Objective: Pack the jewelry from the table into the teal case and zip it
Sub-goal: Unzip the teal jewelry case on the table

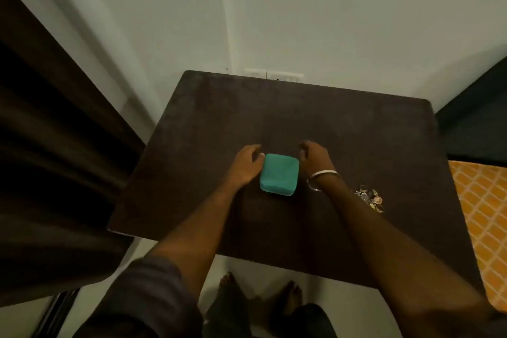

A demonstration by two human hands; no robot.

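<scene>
Flanking the closed teal case (279,174) mid-tabletop (356,129), the hands frame it, probably for unzipping: left hand (246,166) touches its edge, loosely curled; right hand (315,160) hovers beside, grip unclear. Jewelry (370,197) waits nearby.

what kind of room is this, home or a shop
Most likely a room in a home, perhaps a bedroom. A dark curtain hangs at the left, a small dark wooden table stands against a plain wall with sockets, and the person stands barefoot.
</scene>
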